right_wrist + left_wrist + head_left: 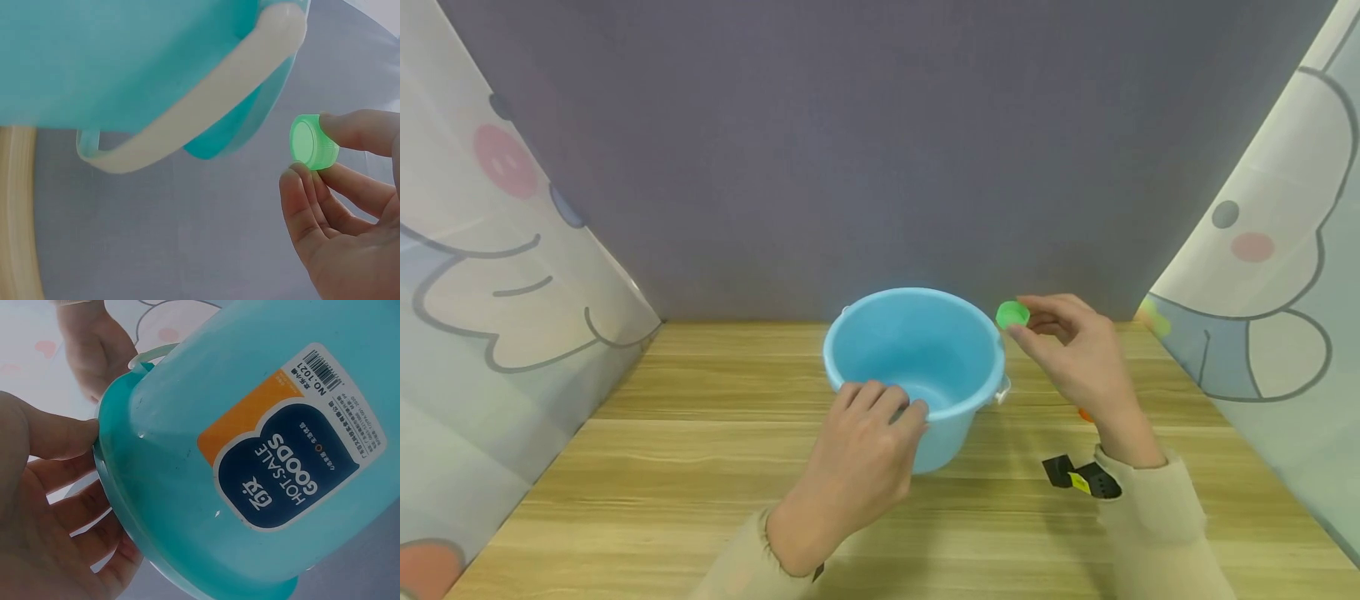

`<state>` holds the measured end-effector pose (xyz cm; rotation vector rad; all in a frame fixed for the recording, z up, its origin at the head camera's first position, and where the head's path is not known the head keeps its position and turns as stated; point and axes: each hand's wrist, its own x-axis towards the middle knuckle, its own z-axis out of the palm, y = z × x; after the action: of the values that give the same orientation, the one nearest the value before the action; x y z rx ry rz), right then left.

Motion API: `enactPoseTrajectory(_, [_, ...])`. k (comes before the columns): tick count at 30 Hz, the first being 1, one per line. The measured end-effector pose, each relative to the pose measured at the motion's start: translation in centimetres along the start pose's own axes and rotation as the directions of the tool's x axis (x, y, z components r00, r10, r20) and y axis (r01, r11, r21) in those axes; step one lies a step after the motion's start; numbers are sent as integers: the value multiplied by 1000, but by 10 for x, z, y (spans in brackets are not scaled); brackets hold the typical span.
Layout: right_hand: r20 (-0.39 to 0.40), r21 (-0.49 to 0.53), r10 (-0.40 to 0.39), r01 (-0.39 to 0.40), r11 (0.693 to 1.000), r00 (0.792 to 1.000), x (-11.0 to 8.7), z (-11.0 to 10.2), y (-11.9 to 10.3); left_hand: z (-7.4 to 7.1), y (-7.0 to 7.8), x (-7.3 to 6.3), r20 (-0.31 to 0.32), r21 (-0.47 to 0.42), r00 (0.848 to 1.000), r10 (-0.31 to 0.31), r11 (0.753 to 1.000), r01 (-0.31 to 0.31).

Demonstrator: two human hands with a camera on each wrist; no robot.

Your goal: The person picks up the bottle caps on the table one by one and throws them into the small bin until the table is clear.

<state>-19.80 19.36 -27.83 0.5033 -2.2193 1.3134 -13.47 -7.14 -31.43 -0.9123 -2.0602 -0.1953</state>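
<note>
A light blue plastic bucket (917,350) stands on the wooden table (700,467); its label (294,444) faces the left wrist camera. My left hand (861,450) grips the bucket's near rim, fingers curled over the edge and thumb outside (59,434). My right hand (1075,354) is raised just right of the bucket's far rim and pinches a small green bottle cap (1012,314) between thumb and fingertips (312,142). The bucket's white handle (206,106) hangs down its side near that hand.
A grey backdrop (880,150) closes the far side, and cartoon-printed panels (497,275) stand left and right. A small orange object (1086,414) lies on the table partly behind my right wrist.
</note>
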Motion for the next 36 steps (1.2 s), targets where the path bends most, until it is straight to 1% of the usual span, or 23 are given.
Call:
enactPoseTrajectory(5, [1,22,-13,12,1000,1000,-1,4,-4,1,0,0,-10,-2,1000,2,1000,-2])
enactPoseTrajectory(13, [3,61,-73,73,995,997,-2,11,-6,1,0,0,-10,0,1000,4,1000,-4])
enactPoseTrajectory(17, [-1,69,-88,87,994,996,-1,12,-6,1,0,1,-15,1,1000,6,1000,-6])
enactPoseTrajectory(22, [8,107,-105,104,989,994,-3,17,-8,1,-1,1,-13,-1,1000,10,1000,-10])
enactPoseTrajectory(25, [22,115,-111,108,987,994,-3,20,-9,1,-1,1,-12,5,1000,12,1000,-12])
enactPoseTrajectory(32, [57,105,-87,81,991,995,-5,25,-12,1,-1,1,4,6,1000,11,1000,-11])
enactPoseTrajectory(36, [55,116,-98,91,989,994,-5,27,-12,0,0,1,30,-11,1000,-4,1000,4])
